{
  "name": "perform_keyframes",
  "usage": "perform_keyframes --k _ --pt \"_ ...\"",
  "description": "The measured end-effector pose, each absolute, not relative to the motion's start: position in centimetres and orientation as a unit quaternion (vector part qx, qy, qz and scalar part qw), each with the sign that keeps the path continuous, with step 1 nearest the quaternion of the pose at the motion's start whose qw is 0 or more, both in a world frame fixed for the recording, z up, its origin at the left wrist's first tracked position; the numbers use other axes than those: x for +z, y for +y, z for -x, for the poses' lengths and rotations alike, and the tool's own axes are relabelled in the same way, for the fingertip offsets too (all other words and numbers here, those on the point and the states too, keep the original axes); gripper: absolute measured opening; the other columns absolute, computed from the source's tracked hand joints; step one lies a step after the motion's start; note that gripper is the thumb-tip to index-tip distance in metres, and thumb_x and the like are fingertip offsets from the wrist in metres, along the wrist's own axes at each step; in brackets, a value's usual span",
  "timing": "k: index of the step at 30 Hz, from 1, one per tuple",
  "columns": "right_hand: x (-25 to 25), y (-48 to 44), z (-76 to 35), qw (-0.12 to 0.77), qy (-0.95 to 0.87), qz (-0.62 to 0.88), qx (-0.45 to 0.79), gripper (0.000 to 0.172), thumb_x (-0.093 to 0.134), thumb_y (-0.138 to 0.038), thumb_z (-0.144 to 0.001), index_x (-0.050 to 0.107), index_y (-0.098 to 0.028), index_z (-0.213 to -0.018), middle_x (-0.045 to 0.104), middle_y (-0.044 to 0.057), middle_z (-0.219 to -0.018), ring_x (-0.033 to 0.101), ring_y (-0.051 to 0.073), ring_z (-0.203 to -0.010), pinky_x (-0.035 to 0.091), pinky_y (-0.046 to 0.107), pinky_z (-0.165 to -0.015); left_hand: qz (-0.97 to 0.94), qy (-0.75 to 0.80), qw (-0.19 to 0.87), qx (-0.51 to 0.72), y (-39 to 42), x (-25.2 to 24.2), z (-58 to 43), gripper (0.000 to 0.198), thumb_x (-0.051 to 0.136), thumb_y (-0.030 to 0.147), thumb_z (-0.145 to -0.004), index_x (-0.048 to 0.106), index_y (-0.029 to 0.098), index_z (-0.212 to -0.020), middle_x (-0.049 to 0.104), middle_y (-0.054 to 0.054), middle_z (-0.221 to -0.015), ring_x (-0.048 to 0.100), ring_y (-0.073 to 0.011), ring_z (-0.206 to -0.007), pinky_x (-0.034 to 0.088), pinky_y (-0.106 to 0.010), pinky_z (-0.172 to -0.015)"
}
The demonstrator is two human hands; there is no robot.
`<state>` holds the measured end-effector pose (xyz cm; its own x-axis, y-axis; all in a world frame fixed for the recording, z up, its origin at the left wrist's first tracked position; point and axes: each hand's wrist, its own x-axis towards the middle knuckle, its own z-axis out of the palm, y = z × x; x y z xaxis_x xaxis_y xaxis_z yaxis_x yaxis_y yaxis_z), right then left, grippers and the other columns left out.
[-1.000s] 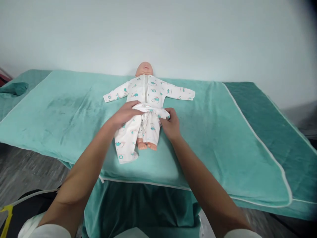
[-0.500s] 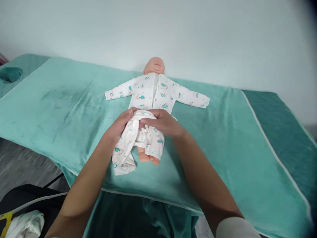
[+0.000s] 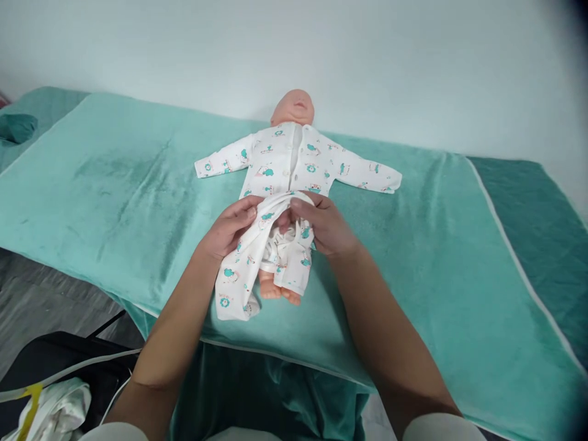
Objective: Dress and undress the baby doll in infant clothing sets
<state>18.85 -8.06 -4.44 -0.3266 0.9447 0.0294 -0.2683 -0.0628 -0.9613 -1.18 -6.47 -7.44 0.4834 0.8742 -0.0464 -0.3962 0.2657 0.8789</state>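
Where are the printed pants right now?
In the head view, just below centre: the printed pants are held between the left hand and right hand over the doll, one leg lying left of its feet.

Left hand [image 3: 231, 228] and right hand [image 3: 327, 225] hold the bunched top of printed trousers [image 3: 239, 275]; a doll [image 3: 294, 109] lies face-up on green fabric [image 3: 133, 177].

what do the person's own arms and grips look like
The left grip and right grip are ungloved, with no watch or bracelet showing. The left arm and right arm are bare up to a pale left sleeve and right sleeve, plain where they show at the bottom edge.
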Motion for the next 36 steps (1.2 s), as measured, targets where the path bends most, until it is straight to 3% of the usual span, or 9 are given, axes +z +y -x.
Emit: perform_keyframes --k 4,9,17,19,22,24,28,33,36 --pt "-4.5 -8.5 -18.6 0.458 -0.519 0.366 0.622 0.036 0.082 -0.055 -0.080 0.079 -0.020 -0.080 0.076 0.005 -0.079 0.071 0.020 -0.079 0.058 0.032 -0.077 -0.428 0.318 0.716 0.450 -6.5 -7.9 1.2 0.039 0.086 0.043 -0.075 0.072 0.021 -0.104 0.075 -0.002 -0.096 0.070 -0.0155 -0.082 0.055 -0.027 -0.078" --pt "-5.4 -8.5 -19.4 0.466 -0.485 0.335 0.660 0.041 0.083 -0.059 -0.076 0.077 -0.022 -0.091 0.073 0.003 -0.080 0.068 0.019 -0.073 0.056 0.031 -0.068 -0.462 0.313 0.703 0.441 -6.6 -7.7 1.0 0.040 0.091 0.035 -0.070 0.071 0.021 -0.103 0.075 0.000 -0.097 0.070 -0.0136 -0.086 0.055 -0.023 -0.077" --pt "-4.0 -8.9 -19.0 0.367 -0.614 0.302 0.630 0.051 0.092 -0.036 -0.066 0.070 -0.020 -0.109 0.067 0.000 -0.092 0.059 0.016 -0.080 0.048 0.026 -0.071 -0.465 0.333 0.692 0.440 -6.6 -7.8 0.9 0.042 0.091 0.037 -0.068 0.070 0.022 -0.101 0.073 0.002 -0.086 0.066 -0.0124 -0.072 0.053 -0.023 -0.069" --pt "-3.9 -9.0 -18.7 0.373 -0.615 0.318 0.618 0.045 0.090 -0.037 -0.069 0.069 -0.020 -0.105 0.065 -0.001 -0.091 0.057 0.015 -0.080 0.047 0.026 -0.071 -0.471 0.333 0.688 0.440 -6.6 -7.9 1.0 0.045 0.089 0.047 -0.070 0.070 0.021 -0.101 0.071 0.001 -0.085 0.064 -0.0127 -0.071 0.051 -0.023 -0.067" --pt "-4.3 -9.0 -18.4 0.432 -0.557 0.361 0.610 0.031 0.085 -0.041 -0.077 0.065 -0.022 -0.091 0.060 -0.003 -0.081 0.053 0.014 -0.072 0.044 0.026 -0.067 -0.502 0.294 0.693 0.425 -6.6 -7.8 1.4 0.066 0.089 0.064 -0.063 0.069 0.022 -0.109 0.071 -0.001 -0.091 0.065 -0.0150 -0.075 0.050 -0.024 -0.065" --pt "-4.7 -8.9 -18.3 0.471 -0.516 0.375 0.609 0.030 0.084 -0.043 -0.079 0.062 -0.024 -0.086 0.057 -0.004 -0.076 0.051 0.013 -0.068 0.043 0.026 -0.065 -0.524 0.270 0.700 0.404 -6.5 -7.6 1.7 0.072 0.095 0.057 -0.057 0.067 0.023 -0.113 0.070 -0.001 -0.096 0.065 -0.0149 -0.076 0.050 -0.023 -0.064" --pt "-5.2 -8.7 -18.0 0.499 -0.482 0.379 0.613 0.033 0.084 -0.047 -0.079 0.062 -0.024 -0.087 0.057 -0.004 -0.075 0.049 0.012 -0.065 0.042 0.026 -0.062 -0.544 0.294 0.696 0.365 -6.6 -7.1 2.0 0.065 0.098 0.034 -0.057 0.064 0.022 -0.111 0.070 0.000 -0.097 0.066 -0.0143 -0.080 0.051 -0.021 -0.068" --pt "-4.8 -8.7 -17.8 0.489 -0.510 0.404 0.581 0.037 0.079 -0.055 -0.083 0.064 -0.022 -0.090 0.061 -0.002 -0.081 0.054 0.013 -0.072 0.044 0.025 -0.066 -0.526 0.318 0.696 0.370 -7.0 -7.4 1.7 0.053 0.093 0.039 -0.065 0.066 0.018 -0.106 0.072 -0.002 -0.090 0.068 -0.0172 -0.081 0.053 -0.026 -0.074" --pt "-4.0 -8.7 -18.0 0.415 -0.594 0.409 0.554 0.037 0.084 -0.051 -0.078 0.069 -0.020 -0.092 0.065 -0.001 -0.084 0.057 0.014 -0.076 0.044 0.026 -0.067 -0.498 0.328 0.668 0.445 -7.1 -7.8 1.7 0.047 0.092 0.042 -0.067 0.064 0.020 -0.098 0.068 0.002 -0.082 0.063 -0.0129 -0.071 0.050 -0.023 -0.067"
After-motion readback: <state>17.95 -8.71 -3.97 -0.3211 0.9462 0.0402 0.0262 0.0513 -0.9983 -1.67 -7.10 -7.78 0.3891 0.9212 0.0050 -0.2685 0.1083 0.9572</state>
